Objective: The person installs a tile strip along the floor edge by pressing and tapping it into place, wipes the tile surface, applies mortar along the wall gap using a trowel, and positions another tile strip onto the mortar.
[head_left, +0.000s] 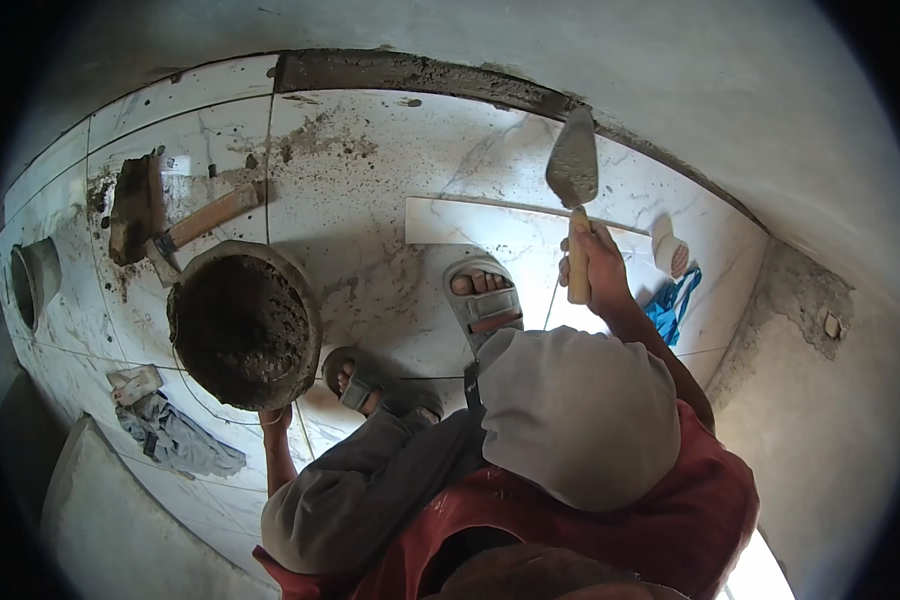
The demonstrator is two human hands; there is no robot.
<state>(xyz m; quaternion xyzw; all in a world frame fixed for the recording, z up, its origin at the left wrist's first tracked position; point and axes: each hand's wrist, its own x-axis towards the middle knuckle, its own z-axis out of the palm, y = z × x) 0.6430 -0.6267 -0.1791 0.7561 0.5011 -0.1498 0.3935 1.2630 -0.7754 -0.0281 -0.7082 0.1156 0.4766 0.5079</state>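
My right hand point(595, 265) is closed round the wooden handle of a trowel point(574, 165). Wet grey mortar coats the blade, whose tip is at the dark mortar strip point(420, 78) along the wall's base. My left hand point(275, 420) is at the near underside of a round bucket point(305, 300) with dark mortar inside; its fingers are mostly hidden by the bucket. Between my hands lies a long pale tile strip point(470, 222), beyond my sandalled feet.
A hammer point(210, 217) lies beside a mortar-covered block point(133, 210) at the left. A pipe opening point(32, 285), a grey cloth point(185, 440) and a blue bag point(675, 305) are around the tiled floor point(370, 190). Mortar crumbs are scattered over it.
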